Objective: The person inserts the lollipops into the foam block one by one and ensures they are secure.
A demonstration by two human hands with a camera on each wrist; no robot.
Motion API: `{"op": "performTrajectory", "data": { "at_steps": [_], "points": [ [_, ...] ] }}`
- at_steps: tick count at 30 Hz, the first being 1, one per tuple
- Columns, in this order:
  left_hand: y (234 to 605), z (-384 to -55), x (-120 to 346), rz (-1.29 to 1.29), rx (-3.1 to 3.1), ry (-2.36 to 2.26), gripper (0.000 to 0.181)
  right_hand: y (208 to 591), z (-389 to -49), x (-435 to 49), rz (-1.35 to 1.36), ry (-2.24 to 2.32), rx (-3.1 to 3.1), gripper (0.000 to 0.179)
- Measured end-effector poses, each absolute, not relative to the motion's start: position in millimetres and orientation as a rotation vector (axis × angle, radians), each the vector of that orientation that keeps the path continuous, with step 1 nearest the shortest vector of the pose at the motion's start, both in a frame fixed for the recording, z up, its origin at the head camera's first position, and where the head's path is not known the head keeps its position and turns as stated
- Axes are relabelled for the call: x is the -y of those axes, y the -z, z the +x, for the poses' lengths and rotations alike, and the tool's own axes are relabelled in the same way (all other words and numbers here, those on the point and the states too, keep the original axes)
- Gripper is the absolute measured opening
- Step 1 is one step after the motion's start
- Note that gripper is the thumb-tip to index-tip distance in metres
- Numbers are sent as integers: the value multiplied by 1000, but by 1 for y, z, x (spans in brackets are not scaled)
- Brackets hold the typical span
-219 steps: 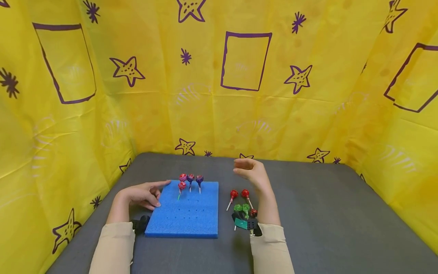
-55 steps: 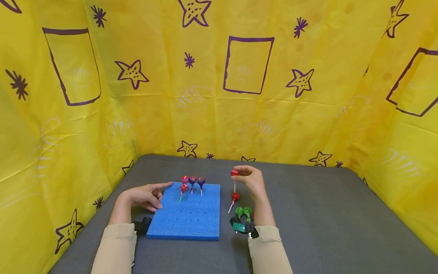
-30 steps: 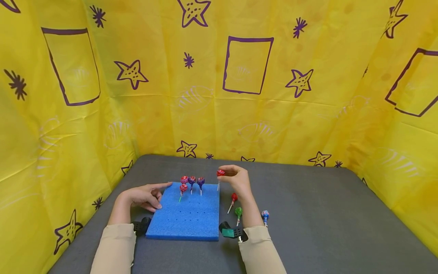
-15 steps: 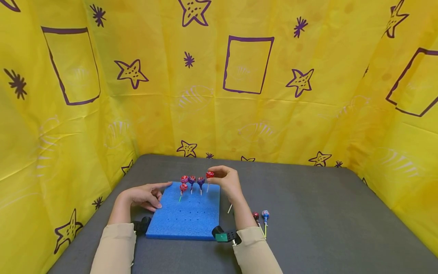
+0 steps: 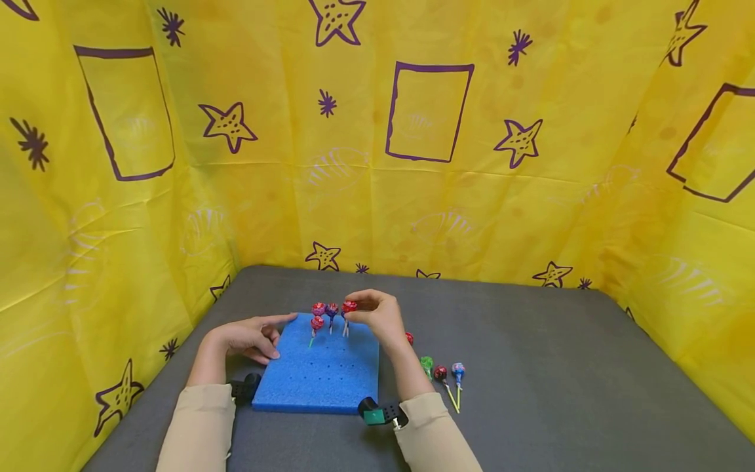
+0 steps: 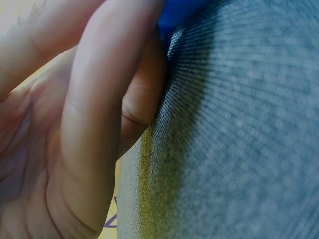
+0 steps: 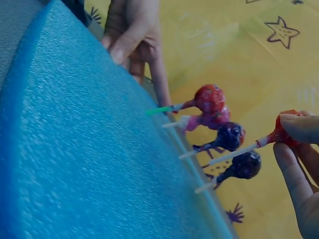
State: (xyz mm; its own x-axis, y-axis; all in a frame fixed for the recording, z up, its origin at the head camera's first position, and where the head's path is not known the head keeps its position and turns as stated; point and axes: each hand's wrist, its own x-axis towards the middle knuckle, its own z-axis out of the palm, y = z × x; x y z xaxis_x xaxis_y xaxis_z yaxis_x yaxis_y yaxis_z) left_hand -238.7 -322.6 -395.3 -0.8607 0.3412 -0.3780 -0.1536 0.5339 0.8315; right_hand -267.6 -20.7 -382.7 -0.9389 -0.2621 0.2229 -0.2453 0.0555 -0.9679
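Observation:
My right hand (image 5: 377, 318) pinches a red lollipop (image 7: 285, 130) by its wrapped head, thumb against fingers. Its white stick slants down over the far part of the blue foam board (image 5: 318, 400); whether the tip touches the foam cannot be told. Several lollipops stand in the board's far rows: a red one on a green stick (image 7: 209, 98), a pink one (image 7: 215, 118) and two purple ones, the nearer purple lollipop (image 7: 246, 165) close to the held stick. At the board's left edge rests my left hand (image 5: 248, 335), index finger stretched toward the far corner, thumb touching the side.
Right of the board lie a red lollipop (image 5: 409, 338) partly behind my right arm, a green lollipop (image 5: 426, 366), a dark red lollipop (image 5: 440, 373) and a blue lollipop (image 5: 458, 369). Rows of small holes dot the foam. Yellow fabric (image 5: 501, 216) walls the grey table (image 5: 560, 380).
Earlier empty, my right hand has taken a red lollipop from the table right of the board and carried it left, over the far rows. My left hand has kept its place.

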Motion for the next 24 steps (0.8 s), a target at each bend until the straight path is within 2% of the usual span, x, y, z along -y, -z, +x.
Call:
{"op": "performTrajectory", "data": {
  "at_steps": [24],
  "points": [
    [399,-241,324,173,-2251,-1291,93,394,-262,39,-604,1960,-2297,24]
  ]
}}
